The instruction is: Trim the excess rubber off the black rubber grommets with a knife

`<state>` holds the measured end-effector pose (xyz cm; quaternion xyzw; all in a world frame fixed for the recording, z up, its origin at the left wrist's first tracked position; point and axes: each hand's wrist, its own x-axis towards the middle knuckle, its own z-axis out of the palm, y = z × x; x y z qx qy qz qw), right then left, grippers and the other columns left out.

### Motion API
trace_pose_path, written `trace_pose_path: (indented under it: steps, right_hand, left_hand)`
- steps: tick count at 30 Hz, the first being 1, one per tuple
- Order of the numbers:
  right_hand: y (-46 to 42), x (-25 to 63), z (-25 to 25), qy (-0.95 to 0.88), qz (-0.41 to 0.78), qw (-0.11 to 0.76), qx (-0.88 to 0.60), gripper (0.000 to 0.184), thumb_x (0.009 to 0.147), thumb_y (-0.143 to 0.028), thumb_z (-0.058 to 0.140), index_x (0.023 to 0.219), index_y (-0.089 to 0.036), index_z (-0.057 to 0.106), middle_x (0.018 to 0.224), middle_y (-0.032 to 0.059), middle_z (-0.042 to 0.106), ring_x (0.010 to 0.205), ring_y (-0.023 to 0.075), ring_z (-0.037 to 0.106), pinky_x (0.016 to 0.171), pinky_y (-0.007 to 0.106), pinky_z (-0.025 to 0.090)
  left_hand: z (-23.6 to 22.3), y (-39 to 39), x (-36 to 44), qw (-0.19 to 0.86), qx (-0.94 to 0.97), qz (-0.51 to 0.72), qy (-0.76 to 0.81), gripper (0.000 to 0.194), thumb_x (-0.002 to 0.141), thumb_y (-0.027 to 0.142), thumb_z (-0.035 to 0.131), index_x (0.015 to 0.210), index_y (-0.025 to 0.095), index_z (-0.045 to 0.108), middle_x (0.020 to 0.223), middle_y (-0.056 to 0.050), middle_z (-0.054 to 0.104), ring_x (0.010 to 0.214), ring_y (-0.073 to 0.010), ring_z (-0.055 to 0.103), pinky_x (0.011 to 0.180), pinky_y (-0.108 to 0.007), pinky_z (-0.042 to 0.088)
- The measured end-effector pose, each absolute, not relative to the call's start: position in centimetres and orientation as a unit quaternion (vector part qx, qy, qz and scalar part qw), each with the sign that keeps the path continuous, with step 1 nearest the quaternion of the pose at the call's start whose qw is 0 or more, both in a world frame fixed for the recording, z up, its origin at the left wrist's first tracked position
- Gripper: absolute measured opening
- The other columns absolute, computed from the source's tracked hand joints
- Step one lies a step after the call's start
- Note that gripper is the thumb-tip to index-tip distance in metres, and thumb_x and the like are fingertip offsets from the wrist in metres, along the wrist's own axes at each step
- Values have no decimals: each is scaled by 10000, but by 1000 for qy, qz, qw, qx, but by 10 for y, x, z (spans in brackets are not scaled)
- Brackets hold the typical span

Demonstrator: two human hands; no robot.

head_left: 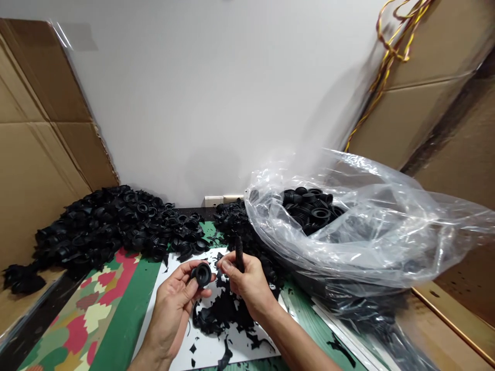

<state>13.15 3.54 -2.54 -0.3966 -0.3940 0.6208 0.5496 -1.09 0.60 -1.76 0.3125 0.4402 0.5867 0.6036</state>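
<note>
My left hand (172, 299) pinches a round black ribbed rubber boot (202, 275) by its rim, its hollow mouth turned up toward me. Close beside it on the right, my right hand (253, 288) is wrapped round a dark slim tool (239, 252) that stands upright in the fist. The tool's working end is hidden, so its kind cannot be made out. Both hands are above a white sheet (152, 330) strewn with torn black rubber scraps (228, 312).
A big heap of black rubber boots (112, 221) lies at left against cardboard (42, 129). At right, a clear plastic bag (367, 247) holds several more boots (309, 206). Dark trimmings (232, 216) pile up at the back, below the wall. Twisted yellow wires (382, 77) hang at upper right.
</note>
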Motion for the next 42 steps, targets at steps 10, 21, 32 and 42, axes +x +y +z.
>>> trace_pose_path:
  steps: [10,21,32,42]
  right_hand:
    - [38,131,-30,-397,613,558,-395,273,592,-374,754,653,-130,650,511,-47,478,384,32,280,341,185,182]
    - [38,129,-33,-402,605,553,-408,276,592,-379,755,655,-132,651,502,-49,473,392,42,301,347,188,207]
    - [36,127,-32,-422,588,552,-414,227,608,-349,746,645,-141,664,530,-28,524,411,56,327,381,205,223]
    - [36,125,-32,-424,604,542,-402,225,622,-353,734,663,-150,647,500,-58,444,410,53,274,398,213,199]
  left_hand:
    - [-12,5,-8,611,299,593,432,240,665,181,749,897,129,713,959,-109,717,818,-224,681,586,-239,565]
    - [-12,3,-9,614,305,588,429,238,684,201,731,909,123,726,988,-130,714,820,-233,681,585,-250,562]
    - [-13,3,-10,630,278,593,416,227,694,162,692,915,130,730,1019,-143,717,802,-257,698,538,-258,555]
    - [-12,3,-9,636,290,588,406,236,715,180,688,940,128,735,1026,-139,713,773,-235,687,547,-257,551]
